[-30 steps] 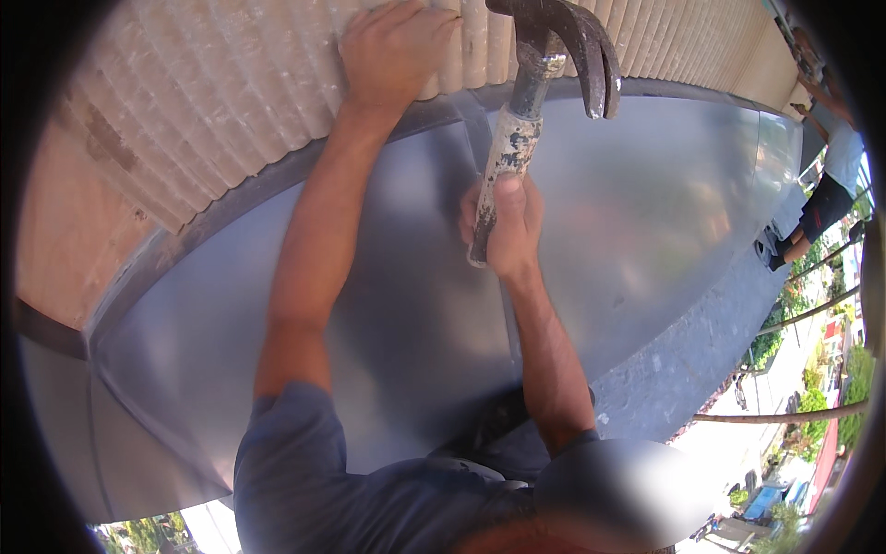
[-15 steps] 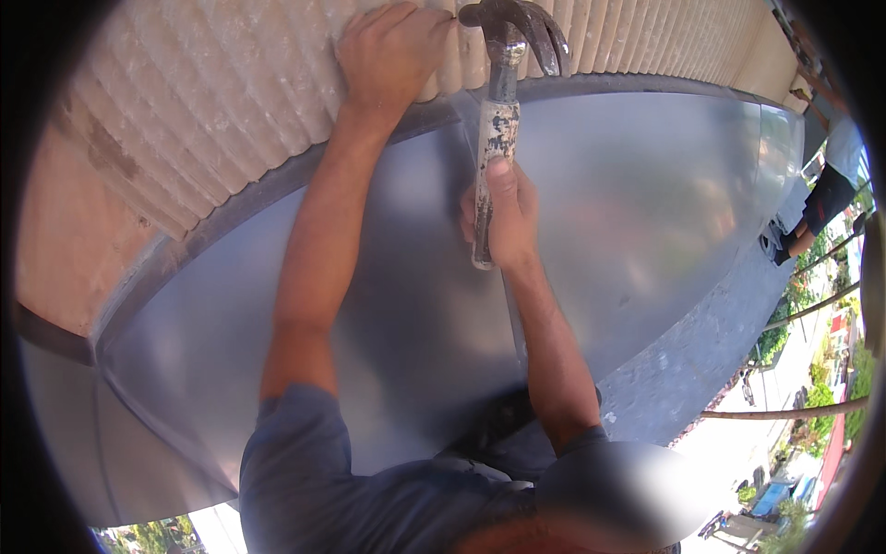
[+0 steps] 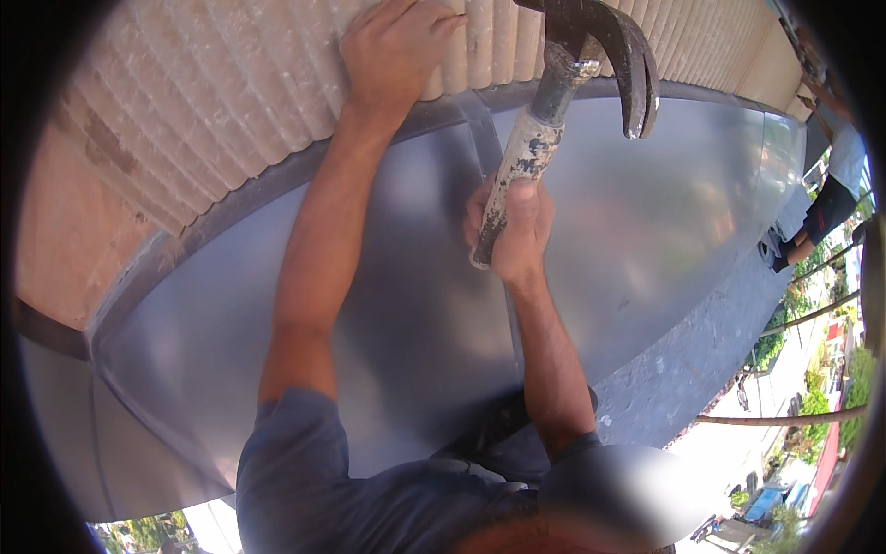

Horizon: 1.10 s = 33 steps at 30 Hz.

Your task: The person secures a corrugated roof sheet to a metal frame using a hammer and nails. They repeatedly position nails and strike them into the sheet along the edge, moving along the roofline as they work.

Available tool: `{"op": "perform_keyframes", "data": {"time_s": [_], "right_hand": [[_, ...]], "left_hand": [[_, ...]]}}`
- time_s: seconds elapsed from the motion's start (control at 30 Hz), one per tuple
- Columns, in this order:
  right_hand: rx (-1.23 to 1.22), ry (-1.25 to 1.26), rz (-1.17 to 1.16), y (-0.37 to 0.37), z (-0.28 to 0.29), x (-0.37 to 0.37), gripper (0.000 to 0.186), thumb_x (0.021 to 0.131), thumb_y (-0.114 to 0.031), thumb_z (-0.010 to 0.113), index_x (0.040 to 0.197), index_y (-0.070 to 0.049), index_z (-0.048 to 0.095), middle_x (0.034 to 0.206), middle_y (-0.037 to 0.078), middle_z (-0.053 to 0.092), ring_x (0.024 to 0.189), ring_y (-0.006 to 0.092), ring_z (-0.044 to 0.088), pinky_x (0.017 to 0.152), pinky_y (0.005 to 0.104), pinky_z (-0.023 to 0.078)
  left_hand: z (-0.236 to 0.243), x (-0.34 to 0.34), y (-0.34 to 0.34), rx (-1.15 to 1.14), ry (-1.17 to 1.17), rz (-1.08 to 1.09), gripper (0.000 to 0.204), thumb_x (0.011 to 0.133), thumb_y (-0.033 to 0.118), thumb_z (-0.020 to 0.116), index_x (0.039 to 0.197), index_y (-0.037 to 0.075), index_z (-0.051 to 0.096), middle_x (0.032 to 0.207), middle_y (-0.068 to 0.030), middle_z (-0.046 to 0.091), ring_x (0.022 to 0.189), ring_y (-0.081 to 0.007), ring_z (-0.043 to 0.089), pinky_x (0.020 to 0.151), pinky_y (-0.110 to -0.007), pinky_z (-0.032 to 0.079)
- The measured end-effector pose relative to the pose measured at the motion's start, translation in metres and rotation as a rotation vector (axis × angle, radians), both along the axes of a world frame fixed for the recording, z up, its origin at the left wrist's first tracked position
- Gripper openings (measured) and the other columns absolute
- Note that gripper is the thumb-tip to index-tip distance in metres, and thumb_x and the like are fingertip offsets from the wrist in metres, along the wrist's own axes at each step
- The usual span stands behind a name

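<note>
My right hand (image 3: 519, 226) is closed around the lower handle of a claw hammer (image 3: 533, 152), thumb laid along the shaft. The handle has worn, chipped whitish paint, and the dark claw curves out to the right. The top of its head runs past the upper edge. Up at the beige ribbed panel (image 3: 231, 102), my left hand (image 3: 395, 60) rests with its fingertips pinched together. A thin brownish nail (image 3: 455, 18) seems to stick out from them toward the hammer. The hammer head is apart from that hand, to its right.
Below the ribbed panel, a dark metal trim (image 3: 277, 180) borders a broad shiny grey metal sheet (image 3: 646, 203) with a seam. A rough grey ledge (image 3: 674, 369) lies to the right. Another person (image 3: 835, 185) is at the far right, above a bright outdoor drop with poles and greenery.
The hammer head has swung right and away from my left fingertips, and the handle now tilts to the right. My left hand has stayed nearly in place at the ribbed panel.
</note>
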State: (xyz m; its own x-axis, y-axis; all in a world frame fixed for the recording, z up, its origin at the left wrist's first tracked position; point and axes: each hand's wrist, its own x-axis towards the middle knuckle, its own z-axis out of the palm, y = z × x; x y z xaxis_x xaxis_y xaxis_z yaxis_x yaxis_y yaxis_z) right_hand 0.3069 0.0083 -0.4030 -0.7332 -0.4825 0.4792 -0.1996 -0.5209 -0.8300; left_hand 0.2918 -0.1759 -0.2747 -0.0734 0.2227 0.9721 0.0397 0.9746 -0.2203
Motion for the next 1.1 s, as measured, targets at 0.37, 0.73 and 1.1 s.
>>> {"op": "perform_keyframes", "data": {"time_s": [0.37, 0.73, 1.1], "right_hand": [[0.094, -0.087, 0.038, 0.001, 0.002, -0.002, 0.067, 0.099, -0.068, 0.048, 0.096, -0.002, 0.054, 0.063, 0.004, 0.052, 0.052, 0.0123, 0.052, 0.045, 0.028, 0.043], [0.08, -0.09, 0.064, 0.005, -0.002, -0.002, 0.065, 0.101, -0.066, 0.046, 0.094, -0.002, 0.053, 0.063, 0.005, 0.053, 0.05, 0.0125, 0.052, 0.045, 0.0277, 0.043], [0.086, -0.04, 0.011, 0.018, 0.005, 0.015, 0.072, 0.099, -0.073, 0.037, 0.088, -0.003, 0.051, 0.059, 0.007, 0.052, 0.045, 0.0156, 0.052, 0.04, 0.0312, 0.043]], "left_hand": [[0.0, 0.0, -0.002, 0.031, -0.021, -0.021, 0.017, 0.073, 0.012, 0.082, 0.071, 0.006, 0.066, 0.069, -0.0116, 0.059, 0.066, -0.0341, 0.06, 0.061, -0.046, 0.047], [-0.002, 0.0, 0.0, 0.043, -0.039, -0.021, 0.019, 0.073, 0.011, 0.082, 0.07, 0.005, 0.065, 0.069, -0.0129, 0.059, 0.065, -0.0347, 0.06, 0.06, -0.046, 0.046], [0.024, 0.014, -0.015, -0.193, -0.179, 0.074, 0.018, 0.076, 0.016, 0.079, 0.091, 0.008, 0.076, 0.078, -0.0114, 0.067, 0.074, -0.033, 0.066, 0.066, -0.044, 0.052]]}}
